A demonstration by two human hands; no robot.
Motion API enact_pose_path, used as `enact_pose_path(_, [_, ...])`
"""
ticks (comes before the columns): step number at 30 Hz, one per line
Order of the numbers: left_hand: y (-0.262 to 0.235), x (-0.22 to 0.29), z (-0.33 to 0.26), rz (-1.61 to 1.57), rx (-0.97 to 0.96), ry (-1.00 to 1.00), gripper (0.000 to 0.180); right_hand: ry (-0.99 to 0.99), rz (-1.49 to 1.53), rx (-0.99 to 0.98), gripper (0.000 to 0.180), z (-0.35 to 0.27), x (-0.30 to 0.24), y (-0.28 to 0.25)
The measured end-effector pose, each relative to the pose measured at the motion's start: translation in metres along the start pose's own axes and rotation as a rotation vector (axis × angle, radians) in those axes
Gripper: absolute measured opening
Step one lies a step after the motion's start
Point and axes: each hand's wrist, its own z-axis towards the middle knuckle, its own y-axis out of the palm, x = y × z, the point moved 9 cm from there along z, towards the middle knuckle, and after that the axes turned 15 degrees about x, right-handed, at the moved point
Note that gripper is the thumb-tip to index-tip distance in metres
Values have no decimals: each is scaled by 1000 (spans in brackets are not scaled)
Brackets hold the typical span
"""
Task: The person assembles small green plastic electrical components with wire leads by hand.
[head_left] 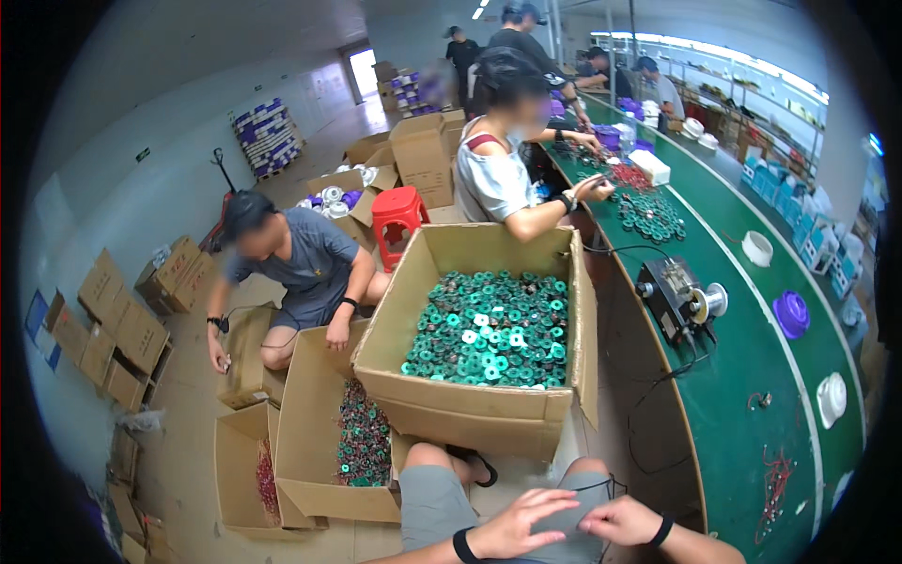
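Over my lap, my left hand [522, 524] is open, its fingers stretched toward the right and holding nothing. Close beside it, my right hand [624, 521] is closed, thumb and fingers curled together; what sits between them, if anything, is too small to make out. A thin black cord [613, 485] loops over my knee right by the right fingertips. Both wrists wear black bands. In front of my knees stands a large open cardboard box [460, 402] holding many green ring-shaped coils [489, 329].
Lower boxes at left hold more coils with red wires [362, 437] and red wire pieces [267, 479]. A co-worker [301, 254] crouches beside them; another [503, 160] works at the green conveyor table [733, 404]. A black machine with a spool [678, 296] stands on its edge, cables hanging.
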Motion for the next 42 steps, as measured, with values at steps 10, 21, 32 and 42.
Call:
enact_pose_path(10, [-69,-7,-120,91,-10,-42,37,25,4,83,22,0,-118,117])
enact_pose_path(21, [-98,-51,-168,28,73,-48,18,245,34,210,21,9,-78,175])
enact_pose_path(32, [-103,-118,-109,-96,20,-188,8,242,10,371,25,31,-40,131])
enact_pose_path(42, [-25,-192,-39,-420,-68,-542,15,188,4,466,29,-16,25,25])
